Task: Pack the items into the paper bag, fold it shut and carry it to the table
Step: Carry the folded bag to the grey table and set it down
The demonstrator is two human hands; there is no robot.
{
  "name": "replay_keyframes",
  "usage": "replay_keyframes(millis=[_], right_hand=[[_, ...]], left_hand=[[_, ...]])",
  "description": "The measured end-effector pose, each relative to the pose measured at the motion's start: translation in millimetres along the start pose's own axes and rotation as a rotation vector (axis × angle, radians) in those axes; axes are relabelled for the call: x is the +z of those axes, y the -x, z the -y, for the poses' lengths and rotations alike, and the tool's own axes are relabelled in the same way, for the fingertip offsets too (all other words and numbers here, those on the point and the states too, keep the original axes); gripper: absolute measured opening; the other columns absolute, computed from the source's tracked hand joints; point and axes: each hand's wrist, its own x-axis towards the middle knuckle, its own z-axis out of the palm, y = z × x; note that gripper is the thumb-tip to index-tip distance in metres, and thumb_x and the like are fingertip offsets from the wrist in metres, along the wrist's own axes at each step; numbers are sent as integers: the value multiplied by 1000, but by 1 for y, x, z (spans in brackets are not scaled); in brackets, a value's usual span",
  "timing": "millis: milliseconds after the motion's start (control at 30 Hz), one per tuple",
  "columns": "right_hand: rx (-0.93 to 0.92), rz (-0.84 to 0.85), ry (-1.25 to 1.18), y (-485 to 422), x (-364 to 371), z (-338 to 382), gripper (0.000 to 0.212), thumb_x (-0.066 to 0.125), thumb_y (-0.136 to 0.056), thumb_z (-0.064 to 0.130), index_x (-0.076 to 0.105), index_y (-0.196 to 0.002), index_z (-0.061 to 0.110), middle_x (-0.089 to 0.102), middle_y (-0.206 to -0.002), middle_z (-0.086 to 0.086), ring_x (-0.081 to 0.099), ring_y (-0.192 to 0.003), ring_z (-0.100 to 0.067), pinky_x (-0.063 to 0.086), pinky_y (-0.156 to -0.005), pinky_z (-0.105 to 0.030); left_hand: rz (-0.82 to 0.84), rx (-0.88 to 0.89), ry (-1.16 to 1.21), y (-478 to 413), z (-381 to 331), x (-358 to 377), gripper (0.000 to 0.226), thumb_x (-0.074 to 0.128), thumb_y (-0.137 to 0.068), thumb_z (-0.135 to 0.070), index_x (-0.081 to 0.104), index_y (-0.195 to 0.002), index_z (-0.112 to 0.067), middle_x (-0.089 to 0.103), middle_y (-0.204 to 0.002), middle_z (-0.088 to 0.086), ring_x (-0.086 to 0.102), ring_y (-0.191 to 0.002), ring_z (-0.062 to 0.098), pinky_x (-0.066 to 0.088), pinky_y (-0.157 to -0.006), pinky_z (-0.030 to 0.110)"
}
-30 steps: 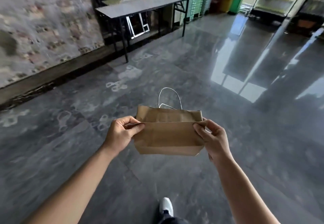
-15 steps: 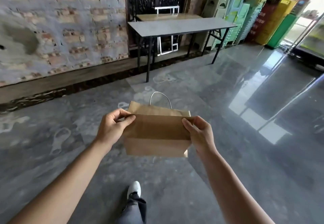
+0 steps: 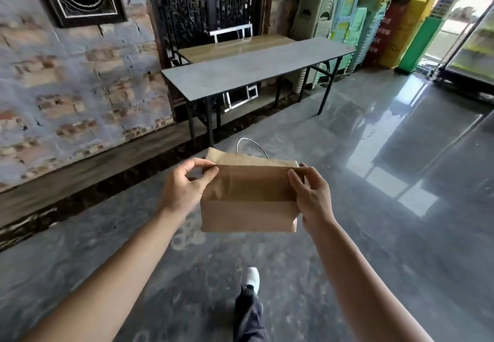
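The brown paper bag with a thin white cord handle (image 3: 248, 197) is held in mid-air, out in front of the person, above the polished grey floor (image 3: 347, 248). Its top is already folded over toward the person, so that a flat flap covers the upper front of the bag, and the cord handle stands up behind the fold. Whatever is inside is hidden; nothing loose is seen in the hands or on the floor nearby, so packing is judged to be finished, and the folding is judged done as well.

The left hand (image 3: 184, 186) is closed in a pinch on the bag's upper left corner, thumb in front and fingers behind the fold. The right hand (image 3: 311, 194) is closed in the same way on the upper right corner, so the fold is kept shut by both grips.

The long grey folding bench with black legs (image 3: 254, 71) stands ahead against the worn brick wall (image 3: 74, 87), well apart from the bag, with its top bare as far as can be seen. One foot in a white shoe (image 3: 251, 277) is set forward on the floor. What is left, by this judgement, is the rest of the walk and the setting down of the bag on the bench.
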Motion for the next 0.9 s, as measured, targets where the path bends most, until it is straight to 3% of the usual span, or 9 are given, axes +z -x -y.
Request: replay_keyframes(millis=[67,167,333,400,500,600,667,800,900], right_hand=[[-7,36,-45,-73,18,-7,10,70,-85,26,68,-77,21,58,-135,10,58,-116,-10,46,-94,-35],[2,51,-75,-177,43,-7,12,69,-86,25,67,-74,22,63,-129,10,63,-104,-9,50,-84,-33],[3,59,-53,-333,91,21,12,70,-86,24,68,-74,23,67,-121,11,65,-96,-8,50,-83,-34],[-8,67,2,-386,108,28,9,70,-85,28,69,-78,23,67,-121,8,64,-90,-8,50,-78,-34],[-13,74,55,-469,134,24,10,70,-84,33,70,-82,23,68,-119,9,63,-79,-3,49,-72,-32],[-9,88,68,-559,165,12,12,70,-83,34,70,-82,22,70,-111,18,65,-85,-10,50,-71,-31],[-10,122,57,-619,190,8,12,71,-84,31,70,-82,20,70,-111,18,67,-81,-1,51,-63,-20],[17,133,96,-737,239,7,10,70,-86,27,70,-80,19,72,-109,6,65,-69,-1,48,-55,-20],[51,131,102,-814,273,13,8,71,-86,25,70,-81,18,71,-101,6,64,-68,-3,48,-58,-21]], left_hand=[[6,47,-43,-68,15,22,10,81,-72,-23,74,-78,-29,62,-103,-28,56,-115,3,38,-103,33],[63,43,-42,-163,31,52,14,83,-69,-25,75,-79,-28,63,-110,-26,56,-116,1,40,-105,35],[101,19,-84,-305,38,86,49,83,-48,-59,71,-90,-37,57,-116,-34,47,-105,-23,34,-88,7],[139,16,-94,-358,48,96,54,87,-46,-56,69,-93,-36,57,-123,-28,46,-112,-19,33,-94,17],[134,-29,-69,-442,74,123,50,91,-47,-43,69,-91,-33,62,-122,-18,58,-113,6,45,-98,42],[96,-12,-44,-527,112,151,46,89,-48,-43,69,-88,-34,62,-115,-25,56,-111,-2,42,-95,19],[86,9,-52,-588,137,166,40,88,-53,-42,69,-87,-36,61,-120,-24,52,-113,-9,34,-91,7],[118,-37,-44,-713,174,187,30,86,-65,-25,71,-88,-34,57,-132,-11,48,-118,-8,38,-98,21],[131,-79,25,-791,182,201,31,87,-64,-17,71,-87,-31,59,-125,-16,53,-112,-10,46,-88,17]])
